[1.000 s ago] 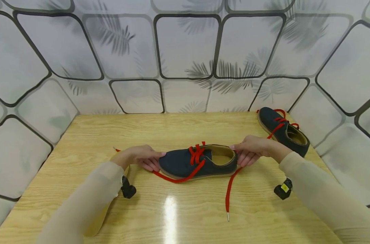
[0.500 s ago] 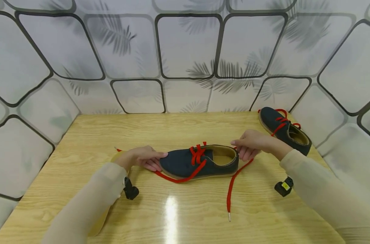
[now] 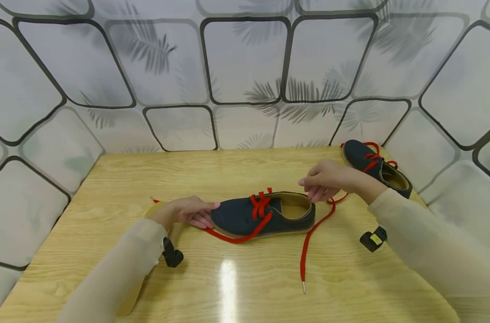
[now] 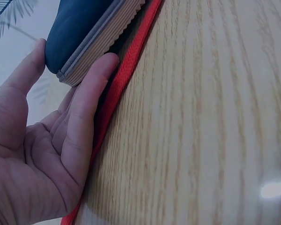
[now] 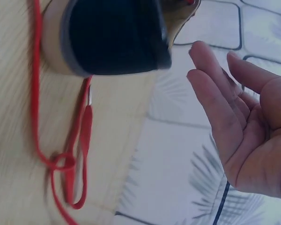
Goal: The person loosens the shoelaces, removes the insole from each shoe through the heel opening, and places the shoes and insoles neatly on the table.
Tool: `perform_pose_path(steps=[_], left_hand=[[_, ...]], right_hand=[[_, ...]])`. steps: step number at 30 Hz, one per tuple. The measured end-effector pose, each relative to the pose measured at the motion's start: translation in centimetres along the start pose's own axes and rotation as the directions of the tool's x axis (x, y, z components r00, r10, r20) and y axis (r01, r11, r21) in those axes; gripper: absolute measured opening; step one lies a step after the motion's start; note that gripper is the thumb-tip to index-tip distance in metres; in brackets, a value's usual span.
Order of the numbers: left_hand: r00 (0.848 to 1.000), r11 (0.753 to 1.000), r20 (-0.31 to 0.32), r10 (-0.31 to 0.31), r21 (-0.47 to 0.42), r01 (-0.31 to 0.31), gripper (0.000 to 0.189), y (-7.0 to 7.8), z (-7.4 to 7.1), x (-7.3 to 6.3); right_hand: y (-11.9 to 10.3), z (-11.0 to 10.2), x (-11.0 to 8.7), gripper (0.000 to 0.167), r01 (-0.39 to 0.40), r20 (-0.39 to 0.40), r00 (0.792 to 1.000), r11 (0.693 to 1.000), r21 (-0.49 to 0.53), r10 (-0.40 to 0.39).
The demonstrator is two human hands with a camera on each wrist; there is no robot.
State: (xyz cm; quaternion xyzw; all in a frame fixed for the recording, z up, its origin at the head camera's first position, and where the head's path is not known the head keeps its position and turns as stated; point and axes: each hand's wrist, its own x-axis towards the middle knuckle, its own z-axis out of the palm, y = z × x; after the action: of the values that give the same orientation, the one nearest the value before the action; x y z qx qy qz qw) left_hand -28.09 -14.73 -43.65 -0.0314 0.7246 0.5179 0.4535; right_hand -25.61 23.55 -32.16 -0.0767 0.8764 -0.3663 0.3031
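A dark blue shoe (image 3: 245, 215) with red laces lies lengthwise in the middle of the table, toe to the left. At its toe, my left hand (image 3: 194, 211) holds on, thumb against the upper and fingers at the sole; the left wrist view shows this grip on the shoe (image 4: 84, 33). My right hand (image 3: 323, 179) hovers just behind and above the heel, fingers loosely bent with nothing between them. In the right wrist view that hand (image 5: 246, 122) stands apart from the shoe's heel (image 5: 117, 37). Beside the heel, a red lace (image 5: 36, 93) loops over the tabletop.
A second dark blue shoe (image 3: 358, 154) with red laces stands at the back right corner, partly behind the right forearm. Under the left forearm lies a flat tan piece (image 3: 129, 300), mostly hidden. Patterned white walls (image 3: 247, 63) enclose the table (image 3: 180, 170) at back and sides.
My right hand has let go of the heel and moved up and back from it. The lace behind the heel now lies looped on the table. My left hand keeps its hold.
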Motion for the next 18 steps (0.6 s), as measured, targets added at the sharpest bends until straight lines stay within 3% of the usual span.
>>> perform_pose_path(steps=[8,15,18], left_hand=[[1.000,1.000,0.000,0.003,0.010,-0.003,0.045,0.1,-0.3,-0.7],[0.999,1.000,0.040,0.031,-0.001,-0.031,0.045,0.7,-0.2,-0.5],[0.999,1.000,0.042,0.019,0.013,-0.019,0.045,0.5,-0.1,-0.4]], right_hand=[[-3.7,2.4,1.1,0.016,0.045,0.108,0.994,0.975,-0.216,-0.022],[-5.9,4.3,1.2,0.010,0.096,0.132,0.991,0.864,-0.494,-0.035],[-5.6,5.5,1.7,0.025,0.133,0.138,0.988,0.797,-0.589,-0.063]])
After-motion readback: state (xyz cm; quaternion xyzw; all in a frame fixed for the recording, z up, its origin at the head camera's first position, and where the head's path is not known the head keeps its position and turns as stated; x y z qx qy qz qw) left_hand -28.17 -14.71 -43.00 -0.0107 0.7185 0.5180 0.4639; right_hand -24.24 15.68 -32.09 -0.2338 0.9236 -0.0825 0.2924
